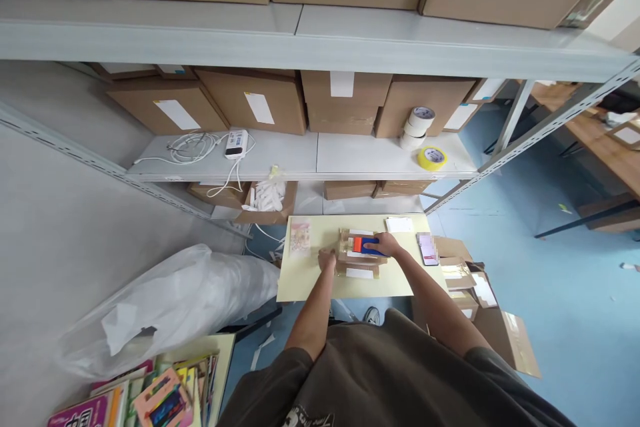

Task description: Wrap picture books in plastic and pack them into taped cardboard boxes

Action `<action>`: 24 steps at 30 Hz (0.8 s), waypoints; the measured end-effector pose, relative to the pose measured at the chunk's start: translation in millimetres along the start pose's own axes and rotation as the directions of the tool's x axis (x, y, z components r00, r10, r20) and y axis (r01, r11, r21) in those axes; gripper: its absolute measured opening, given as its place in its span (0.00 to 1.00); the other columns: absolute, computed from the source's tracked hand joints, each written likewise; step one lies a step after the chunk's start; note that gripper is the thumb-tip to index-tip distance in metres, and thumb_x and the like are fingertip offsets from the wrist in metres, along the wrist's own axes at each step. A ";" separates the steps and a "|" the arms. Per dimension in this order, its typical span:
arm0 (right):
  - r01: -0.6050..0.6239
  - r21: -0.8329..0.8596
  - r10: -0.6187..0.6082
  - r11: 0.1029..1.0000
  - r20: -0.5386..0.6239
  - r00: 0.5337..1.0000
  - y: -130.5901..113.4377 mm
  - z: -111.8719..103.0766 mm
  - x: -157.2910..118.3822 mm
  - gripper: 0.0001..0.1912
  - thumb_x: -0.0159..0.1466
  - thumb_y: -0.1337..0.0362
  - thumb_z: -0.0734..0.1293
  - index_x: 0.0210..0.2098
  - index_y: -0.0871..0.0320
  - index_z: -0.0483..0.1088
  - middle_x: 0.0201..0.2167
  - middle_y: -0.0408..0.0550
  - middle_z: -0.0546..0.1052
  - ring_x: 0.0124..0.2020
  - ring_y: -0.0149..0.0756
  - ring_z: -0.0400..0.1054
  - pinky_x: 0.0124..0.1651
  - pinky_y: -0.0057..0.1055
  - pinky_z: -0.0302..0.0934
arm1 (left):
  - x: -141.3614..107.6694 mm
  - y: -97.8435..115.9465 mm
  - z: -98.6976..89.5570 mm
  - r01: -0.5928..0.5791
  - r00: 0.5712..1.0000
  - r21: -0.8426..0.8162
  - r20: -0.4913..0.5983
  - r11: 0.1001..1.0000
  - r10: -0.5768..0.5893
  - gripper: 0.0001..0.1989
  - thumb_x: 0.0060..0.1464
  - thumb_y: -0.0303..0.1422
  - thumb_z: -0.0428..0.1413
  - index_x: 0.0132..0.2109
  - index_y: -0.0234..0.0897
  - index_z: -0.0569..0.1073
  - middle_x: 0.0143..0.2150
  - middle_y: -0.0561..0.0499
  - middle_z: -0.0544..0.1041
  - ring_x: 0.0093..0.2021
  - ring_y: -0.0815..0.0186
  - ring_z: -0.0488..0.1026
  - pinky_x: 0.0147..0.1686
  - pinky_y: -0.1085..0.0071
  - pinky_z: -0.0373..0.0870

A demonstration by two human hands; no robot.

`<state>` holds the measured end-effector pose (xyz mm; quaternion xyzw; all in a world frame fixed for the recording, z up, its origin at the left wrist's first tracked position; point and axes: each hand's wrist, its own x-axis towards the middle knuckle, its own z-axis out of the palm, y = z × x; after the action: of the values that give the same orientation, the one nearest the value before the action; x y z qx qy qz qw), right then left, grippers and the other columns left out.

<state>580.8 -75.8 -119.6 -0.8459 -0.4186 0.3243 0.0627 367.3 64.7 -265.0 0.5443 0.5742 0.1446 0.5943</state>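
A small taped cardboard box [343,245] with white labels lies on the pale yellow table [305,283]. My left hand [327,259] is closed at its left end, fingers curled against the edge. My right hand [386,244] is wrapped around a blue hand tool [371,246] with an orange head, which lies over the top of the box; its working edge is too small to make out. Right in front, nearer my body, is a second small cardboard box [360,273] with a white label.
White paper slips [399,224] and a phone [427,249] lie at the table's right; a pinkish printed sheet [300,237] is at left. Shelves [280,147] hold cartons and tape rolls [432,158]. An open carton [515,340] stands right, a plastic bag [185,300] left.
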 end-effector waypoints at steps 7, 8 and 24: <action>-0.012 -0.017 0.013 1.000 0.007 1.000 0.0 -0.9 0.3 0.33 0.63 0.31 0.68 0.42 0.56 0.81 0.42 0.54 0.84 0.43 0.44 0.77 0.38 0.29 0.60 | -10.9 33.0 7.5 -0.284 0.956 0.265 0.150 0.922 0.251 0.18 0.65 0.46 0.50 0.35 0.40 0.75 0.34 0.47 0.81 0.38 0.59 0.77 0.41 0.69 0.68; -0.017 -0.022 0.017 1.000 0.006 1.000 -0.3 -0.7 0.6 0.34 0.63 0.31 0.67 0.43 0.56 0.81 0.42 0.55 0.84 0.43 0.44 0.77 0.38 0.29 0.60 | -11.7 35.9 10.3 -0.299 0.950 0.259 0.172 0.918 0.261 0.18 0.65 0.48 0.51 0.35 0.40 0.75 0.35 0.46 0.81 0.38 0.58 0.77 0.41 0.69 0.68; -0.112 -0.032 0.115 0.993 0.074 0.991 9.7 -16.3 -3.5 0.34 0.61 0.32 0.69 0.45 0.57 0.80 0.45 0.58 0.83 0.44 0.47 0.78 0.39 0.31 0.66 | -12.8 28.8 34.5 -0.180 0.979 0.384 -0.017 0.906 0.202 0.13 0.72 0.40 0.49 0.47 0.39 0.76 0.43 0.41 0.83 0.46 0.55 0.80 0.46 0.67 0.68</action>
<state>595.5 -81.9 -108.8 -0.8563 -0.3764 0.3534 0.0165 405.5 48.4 -243.6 0.6984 0.5517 0.1030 0.4442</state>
